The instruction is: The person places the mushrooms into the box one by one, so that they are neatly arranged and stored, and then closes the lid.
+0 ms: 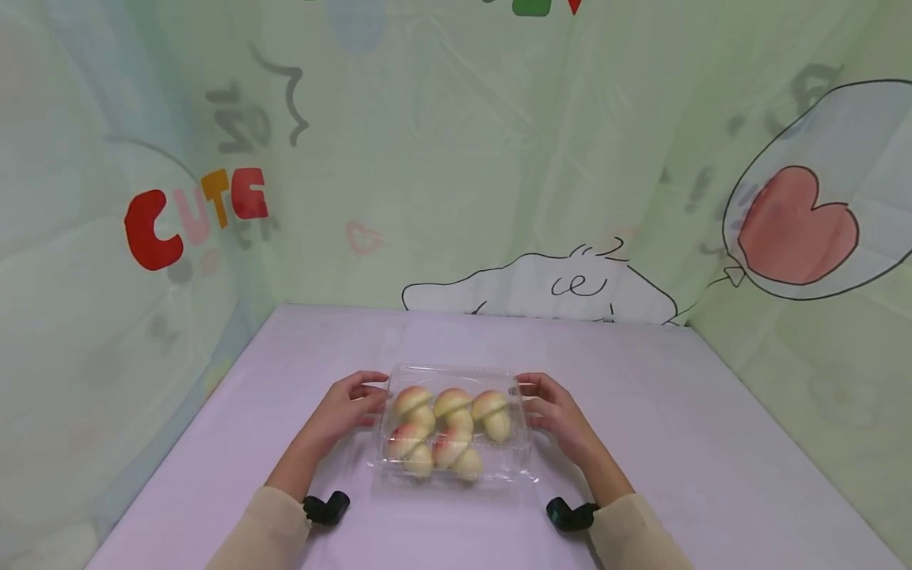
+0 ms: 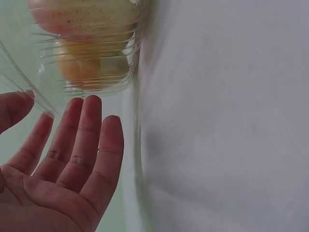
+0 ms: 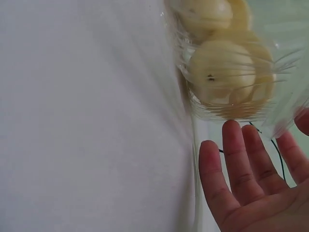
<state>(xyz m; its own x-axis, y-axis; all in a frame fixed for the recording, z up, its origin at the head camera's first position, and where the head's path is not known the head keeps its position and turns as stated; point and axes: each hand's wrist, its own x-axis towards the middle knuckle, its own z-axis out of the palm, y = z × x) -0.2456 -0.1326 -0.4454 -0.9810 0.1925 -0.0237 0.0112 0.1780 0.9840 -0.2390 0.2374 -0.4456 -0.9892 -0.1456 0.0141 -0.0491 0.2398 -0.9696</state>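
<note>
A clear plastic clamshell box (image 1: pixel 502 467) sits on the table in front of me. Inside are several mushroom-shaped pieces (image 1: pixel 454 404), pale yellow with reddish caps. At the box's left side is my left hand (image 1: pixel 352 408), fingers mostly straight and fingertips right at the ribbed wall in the left wrist view. My right hand (image 1: pixel 559 412) mirrors it on the other side, its fingertips close to the wall in the right wrist view. Both thumbs lie near the upper rim, and neither hand's fingers curl round the box.
The table has a pale lilac cover (image 1: pixel 712 443). Printed curtains (image 1: pixel 456 158) close it in at the back, left and right. A small black device (image 1: pixel 328 508) is strapped at my left wrist, and another black device (image 1: pixel 570 514) at my right.
</note>
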